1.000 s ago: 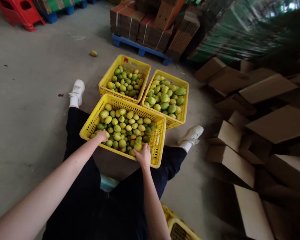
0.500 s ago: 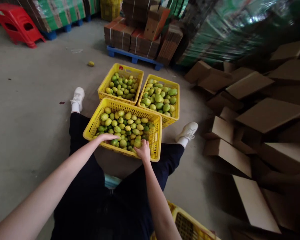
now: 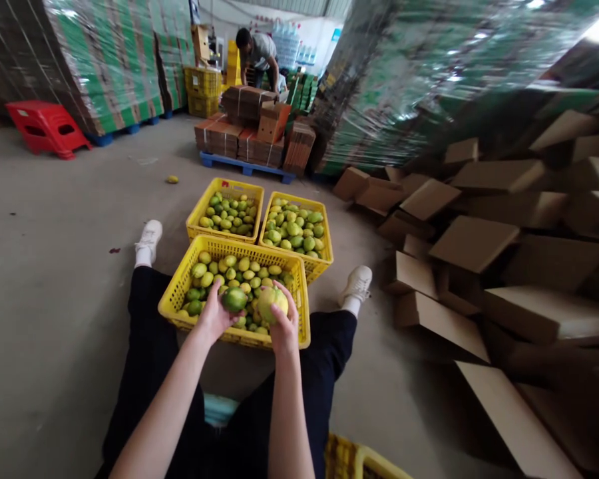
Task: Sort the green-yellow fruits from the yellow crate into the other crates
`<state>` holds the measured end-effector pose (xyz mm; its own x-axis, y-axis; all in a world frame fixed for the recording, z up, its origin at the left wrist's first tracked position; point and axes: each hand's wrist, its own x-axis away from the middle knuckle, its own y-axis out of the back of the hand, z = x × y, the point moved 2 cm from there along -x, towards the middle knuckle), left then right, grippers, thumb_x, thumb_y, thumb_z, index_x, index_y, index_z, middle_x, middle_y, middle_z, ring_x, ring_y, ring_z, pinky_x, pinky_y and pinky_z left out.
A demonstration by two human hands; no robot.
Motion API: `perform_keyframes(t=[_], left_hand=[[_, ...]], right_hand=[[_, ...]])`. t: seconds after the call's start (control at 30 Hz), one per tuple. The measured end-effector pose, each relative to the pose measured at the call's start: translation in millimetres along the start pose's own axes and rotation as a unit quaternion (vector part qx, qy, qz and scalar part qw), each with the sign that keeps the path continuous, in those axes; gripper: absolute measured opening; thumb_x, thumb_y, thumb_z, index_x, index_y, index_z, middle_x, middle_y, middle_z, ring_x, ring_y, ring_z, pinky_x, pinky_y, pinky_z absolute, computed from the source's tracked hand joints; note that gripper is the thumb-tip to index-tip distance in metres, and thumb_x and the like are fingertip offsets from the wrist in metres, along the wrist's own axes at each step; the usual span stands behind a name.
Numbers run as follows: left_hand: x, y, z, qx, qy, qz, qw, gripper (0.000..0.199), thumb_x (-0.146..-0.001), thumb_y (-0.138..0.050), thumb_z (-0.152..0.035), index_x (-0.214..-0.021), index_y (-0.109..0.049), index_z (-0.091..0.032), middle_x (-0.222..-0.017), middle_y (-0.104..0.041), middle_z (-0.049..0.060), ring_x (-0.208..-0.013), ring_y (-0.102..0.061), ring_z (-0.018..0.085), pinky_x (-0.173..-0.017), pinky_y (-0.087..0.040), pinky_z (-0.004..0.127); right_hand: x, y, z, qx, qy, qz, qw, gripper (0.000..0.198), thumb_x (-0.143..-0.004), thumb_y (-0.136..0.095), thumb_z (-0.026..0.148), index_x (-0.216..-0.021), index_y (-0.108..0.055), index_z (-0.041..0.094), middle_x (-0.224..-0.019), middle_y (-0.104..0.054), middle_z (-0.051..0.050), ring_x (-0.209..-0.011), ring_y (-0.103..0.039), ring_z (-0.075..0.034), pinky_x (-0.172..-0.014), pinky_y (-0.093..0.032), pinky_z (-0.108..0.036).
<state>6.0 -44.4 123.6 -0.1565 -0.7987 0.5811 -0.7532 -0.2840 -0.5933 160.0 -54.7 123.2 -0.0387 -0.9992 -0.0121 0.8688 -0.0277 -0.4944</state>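
Observation:
My left hand is closed on a dark green lemon. In my right hand is a larger, pale yellow-green lemon, gripped between thumb and fingers. Both are raised over the near yellow crate, which stands between my legs and holds many green and yellow lemons. Touching its far side are two more yellow crates of lemons, a left one and a right one.
Loose cardboard boxes are heaped at my right. Ahead, flattened cartons sit on a blue pallet, with a person bending behind them. A red stool stands far left. One lemon lies on the floor. Another yellow crate is beside me.
Both hands have come up from among the lemons, each now with one lemon in it. My view has tilted upward, bringing the person at the back into sight.

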Motion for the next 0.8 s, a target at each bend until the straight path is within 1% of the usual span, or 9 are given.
perform_keyframes(t=[0.07, 0.13, 0.17, 0.27, 0.4, 0.5, 0.57, 0.7, 0.8], left_hand=[[12, -5, 4, 0.018, 0.001, -0.001, 1.0, 0.039, -0.095, -0.04, -0.049, -0.096, -0.058, -0.015, -0.076, -0.067, 0.008, -0.055, -0.06, 0.014, -0.047, -0.041, 0.022], [23, -9, 4, 0.022, -0.015, 0.021, 0.999, 0.028, -0.092, -0.05, -0.041, -0.1, -0.059, -0.015, -0.078, -0.068, 0.007, -0.058, -0.061, 0.013, -0.052, -0.046, 0.022], [27, -10, 3, 0.02, -0.031, 0.037, 0.999, 0.028, -0.09, -0.055, -0.04, -0.105, -0.059, -0.016, -0.079, -0.068, 0.006, -0.057, -0.061, 0.012, -0.051, -0.046, 0.021], [33, -11, 0, 0.001, -0.086, 0.081, 0.993, 0.046, -0.084, -0.065, -0.05, -0.119, -0.057, -0.021, -0.08, -0.068, 0.003, -0.046, -0.053, 0.008, -0.042, -0.04, 0.019], [34, -10, -3, -0.024, -0.116, 0.076, 0.99, 0.054, -0.082, -0.061, -0.062, -0.113, -0.06, -0.018, -0.072, -0.065, 0.001, -0.037, -0.045, 0.006, -0.033, -0.031, 0.018], [37, -8, -7, -0.017, -0.124, 0.058, 0.99, 0.054, -0.082, -0.057, -0.063, -0.108, -0.062, -0.016, -0.07, -0.063, 0.002, -0.039, -0.046, 0.008, -0.033, -0.03, 0.019], [40, -7, -11, -0.017, -0.126, 0.056, 0.99, 0.053, -0.083, -0.054, -0.061, -0.106, -0.062, -0.014, -0.069, -0.063, 0.002, -0.041, -0.046, 0.009, -0.034, -0.031, 0.02], [45, -7, -15, -0.026, -0.142, 0.056, 0.988, 0.045, -0.081, -0.053, -0.051, -0.105, -0.063, -0.014, -0.072, -0.061, 0.002, -0.046, -0.047, 0.009, -0.037, -0.032, 0.02], [47, -8, -17, -0.037, -0.15, 0.06, 0.986, 0.041, -0.077, -0.055, -0.047, -0.102, -0.063, -0.015, -0.075, -0.061, 0.002, -0.049, -0.048, 0.01, -0.038, -0.032, 0.02]], right_hand=[[4, -9, 7, -0.011, 0.001, -0.003, 1.0, 0.049, -0.068, -0.08, 0.033, -0.112, -0.06, 0.022, -0.106, -0.072, -0.008, -0.084, -0.069, -0.023, -0.064, -0.059, -0.032], [8, -10, 11, 0.002, 0.004, -0.008, 1.0, 0.048, -0.067, -0.081, 0.032, -0.11, -0.061, 0.023, -0.104, -0.073, -0.006, -0.084, -0.069, -0.022, -0.063, -0.059, -0.031], [10, -10, 11, 0.016, 0.005, -0.009, 1.0, 0.048, -0.067, -0.081, 0.032, -0.111, -0.061, 0.024, -0.105, -0.073, -0.005, -0.087, -0.069, -0.023, -0.064, -0.058, -0.03], [13, -7, 8, 0.053, -0.004, -0.006, 0.999, 0.05, -0.069, -0.08, 0.032, -0.116, -0.063, 0.026, -0.108, -0.072, -0.004, -0.092, -0.068, -0.023, -0.071, -0.058, -0.031], [14, -12, 3, 0.028, -0.022, 0.003, 0.999, 0.05, -0.07, -0.078, 0.037, -0.116, -0.063, 0.025, -0.107, -0.072, -0.005, -0.089, -0.069, -0.024, -0.074, -0.057, -0.034], [14, -22, 6, 0.007, -0.03, 0.013, 0.999, 0.048, -0.072, -0.072, 0.048, -0.112, -0.065, 0.022, -0.105, -0.072, -0.008, -0.09, -0.069, -0.027, -0.073, -0.058, -0.037], [14, -28, 10, -0.005, -0.037, 0.013, 0.999, 0.042, -0.076, -0.065, 0.053, -0.103, -0.069, 0.021, -0.101, -0.073, -0.008, -0.092, -0.069, -0.027, -0.077, -0.057, -0.039], [13, -36, 13, -0.031, -0.039, -0.004, 0.999, 0.028, -0.077, -0.06, 0.047, -0.085, -0.071, 0.022, -0.09, -0.072, -0.006, -0.092, -0.068, -0.025, -0.086, -0.055, -0.04], [13, -40, 10, -0.046, -0.046, -0.003, 0.998, 0.026, -0.074, -0.061, 0.045, -0.078, -0.07, 0.021, -0.082, -0.069, -0.005, -0.088, -0.067, -0.025, -0.084, -0.055, -0.04]])
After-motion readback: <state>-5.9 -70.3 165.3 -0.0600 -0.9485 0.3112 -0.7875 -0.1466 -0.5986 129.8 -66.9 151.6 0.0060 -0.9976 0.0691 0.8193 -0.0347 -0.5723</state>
